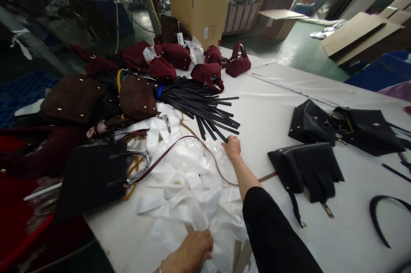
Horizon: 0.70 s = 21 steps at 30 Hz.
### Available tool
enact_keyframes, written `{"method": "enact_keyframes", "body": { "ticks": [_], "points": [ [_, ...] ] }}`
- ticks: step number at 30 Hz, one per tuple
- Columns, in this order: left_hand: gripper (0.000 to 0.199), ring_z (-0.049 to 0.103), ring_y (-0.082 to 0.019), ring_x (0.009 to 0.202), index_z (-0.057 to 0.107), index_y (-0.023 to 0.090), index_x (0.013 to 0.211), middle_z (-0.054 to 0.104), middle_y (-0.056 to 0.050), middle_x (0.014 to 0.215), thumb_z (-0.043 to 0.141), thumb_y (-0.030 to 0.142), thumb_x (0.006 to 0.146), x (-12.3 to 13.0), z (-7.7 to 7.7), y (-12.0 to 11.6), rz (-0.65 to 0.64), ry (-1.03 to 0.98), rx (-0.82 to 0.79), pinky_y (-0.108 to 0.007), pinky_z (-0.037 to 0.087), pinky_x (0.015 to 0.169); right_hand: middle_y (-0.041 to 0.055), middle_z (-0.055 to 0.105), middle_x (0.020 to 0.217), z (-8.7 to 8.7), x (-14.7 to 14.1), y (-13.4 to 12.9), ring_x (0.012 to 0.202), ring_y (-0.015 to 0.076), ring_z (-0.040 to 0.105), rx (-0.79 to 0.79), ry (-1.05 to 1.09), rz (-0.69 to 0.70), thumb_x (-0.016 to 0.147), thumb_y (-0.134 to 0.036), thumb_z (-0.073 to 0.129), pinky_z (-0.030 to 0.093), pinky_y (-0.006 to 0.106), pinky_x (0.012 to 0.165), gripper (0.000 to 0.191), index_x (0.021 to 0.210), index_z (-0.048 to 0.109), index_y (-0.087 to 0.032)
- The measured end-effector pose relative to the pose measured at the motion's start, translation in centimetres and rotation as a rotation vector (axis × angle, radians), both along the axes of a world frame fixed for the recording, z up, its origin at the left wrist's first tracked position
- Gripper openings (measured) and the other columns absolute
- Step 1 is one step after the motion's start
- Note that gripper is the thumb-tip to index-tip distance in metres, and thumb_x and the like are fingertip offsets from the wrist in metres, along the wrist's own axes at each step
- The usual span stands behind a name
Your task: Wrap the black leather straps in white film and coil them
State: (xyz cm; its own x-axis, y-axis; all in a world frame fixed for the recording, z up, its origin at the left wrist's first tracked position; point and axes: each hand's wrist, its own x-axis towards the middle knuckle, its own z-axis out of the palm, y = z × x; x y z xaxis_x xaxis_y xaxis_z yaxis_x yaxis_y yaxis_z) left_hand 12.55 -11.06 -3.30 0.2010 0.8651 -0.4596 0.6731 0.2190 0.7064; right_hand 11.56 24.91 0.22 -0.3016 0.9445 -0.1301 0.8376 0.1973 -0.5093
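My right hand (233, 148) reaches forward across the table, its fingers closed at the tip of one strap in a fanned bundle of black straps (202, 103). A blue tie (159, 91) gathers that bundle at its far left end. My left hand (192, 248) is low in the view, fingers curled in over a heap of white ribbon strips (189, 204). What it holds, if anything, is hidden. A thin brown strap (215, 163) runs across the heap, below my right hand.
Several black bags (305, 166) lie on the white table (266, 106) at right. Dark red bags (176, 55) and brown bags (138, 95) are piled at back left. A black bag (93, 174) sits at the left edge. Behind stands a cardboard box (199, 9).
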Motion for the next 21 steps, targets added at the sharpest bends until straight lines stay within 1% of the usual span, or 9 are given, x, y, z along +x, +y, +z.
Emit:
{"method": "enact_keyframes", "body": {
  "ticks": [3, 5, 7, 9, 11, 13, 16, 18, 21],
  "points": [
    [0.010, 0.061, -0.025, 0.100, 0.059, 0.021, 0.082, 0.067, -0.006, 0.104, 0.067, 0.019, 0.076, 0.0, 2.4, -0.2, 0.028, -0.094, 0.120, -0.037, 0.046, 0.089, 0.0169, 0.062, 0.109, 0.1, 0.0, 0.5, 0.111, 0.0301, 0.053, -0.046, -0.052, -0.007, 0.075, -0.029, 0.067, 0.044, 0.040, 0.091, 0.018, 0.088, 0.066, -0.016],
    [0.006, 0.057, -0.027, 0.111, 0.059, 0.021, 0.081, 0.068, -0.007, 0.110, 0.063, 0.019, 0.077, -0.2, 5.1, -0.4, 0.067, -0.205, 0.274, -0.042, 0.039, 0.101, 0.0144, 0.065, 0.100, 0.7, 0.4, 0.6, 0.106, 0.0286, 0.057, -0.081, -0.053, 0.000, 0.075, -0.029, 0.066, 0.045, 0.038, 0.087, 0.014, 0.081, 0.066, -0.017],
    [0.004, 0.054, -0.027, 0.118, 0.060, 0.022, 0.084, 0.068, -0.009, 0.112, 0.056, 0.021, 0.083, -0.9, 8.2, -0.7, 0.160, -0.370, 0.382, -0.042, 0.034, 0.107, 0.0114, 0.067, 0.089, 1.7, 1.3, 0.3, 0.100, 0.0271, 0.060, -0.102, -0.021, 0.006, 0.076, -0.032, 0.064, 0.046, 0.037, 0.083, 0.014, 0.073, 0.065, -0.019],
    [0.017, 0.056, -0.025, 0.116, 0.062, 0.021, 0.089, 0.069, -0.010, 0.109, 0.047, 0.029, 0.091, -1.8, 11.2, -1.0, 0.291, -0.594, 0.356, -0.040, 0.037, 0.104, 0.0093, 0.067, 0.082, 2.8, 2.5, -0.5, 0.097, 0.0261, 0.062, -0.102, 0.046, 0.003, 0.078, -0.037, 0.061, 0.046, 0.035, 0.081, 0.020, 0.068, 0.062, -0.020],
    [0.032, 0.062, -0.024, 0.103, 0.063, 0.018, 0.086, 0.070, -0.011, 0.100, 0.043, 0.041, 0.095, -2.9, 13.4, -1.2, 0.450, -0.850, 0.207, -0.036, 0.045, 0.092, 0.0075, 0.067, 0.078, 3.8, 3.9, -1.9, 0.094, 0.0250, 0.063, -0.095, 0.144, -0.015, 0.078, -0.041, 0.059, 0.047, 0.034, 0.079, 0.024, 0.065, 0.060, -0.021],
    [0.037, 0.066, -0.022, 0.085, 0.057, 0.017, 0.076, 0.071, -0.009, 0.083, 0.049, 0.050, 0.091, -4.0, 14.7, -1.5, 0.639, -1.089, 0.095, -0.031, 0.049, 0.078, 0.0062, 0.067, 0.073, 4.8, 5.3, -3.5, 0.088, 0.0237, 0.065, -0.102, 0.264, -0.050, 0.075, -0.043, 0.059, 0.050, 0.033, 0.075, 0.026, 0.064, 0.058, -0.021],
    [0.037, 0.064, -0.017, 0.067, 0.046, 0.019, 0.068, 0.067, -0.003, 0.068, 0.067, 0.046, 0.081, -5.5, 15.6, -2.0, 0.887, -1.336, 0.121, -0.025, 0.047, 0.065, 0.0048, 0.064, 0.065, 6.5, 7.8, -5.7, 0.078, 0.0232, 0.067, -0.122, 0.463, -0.137, 0.071, -0.044, 0.057, 0.056, 0.033, 0.065, 0.025, 0.062, 0.055, -0.020],
    [0.035, 0.065, -0.016, 0.071, 0.045, 0.018, 0.066, 0.069, -0.003, 0.076, 0.071, 0.036, 0.079, -6.7, 16.1, -2.6, 0.978, -1.436, 0.167, -0.026, 0.049, 0.070, 0.0025, 0.056, 0.055, 8.0, 10.5, -6.5, 0.075, 0.0244, 0.069, -0.103, 0.589, -0.215, 0.070, -0.044, 0.053, 0.059, 0.038, 0.066, 0.026, 0.057, 0.047, -0.022],
    [0.029, 0.068, -0.022, 0.092, 0.048, 0.016, 0.065, 0.071, -0.008, 0.096, 0.073, 0.027, 0.076, -8.6, 17.0, -3.9, 1.032, -1.558, 0.240, -0.036, 0.050, 0.091, 0.0005, 0.044, 0.047, 11.0, 17.2, -6.9, 0.074, 0.0245, 0.069, -0.039, 0.727, -0.313, 0.072, -0.044, 0.043, 0.060, 0.047, 0.080, 0.027, 0.053, 0.034, -0.026]
  ]
}}
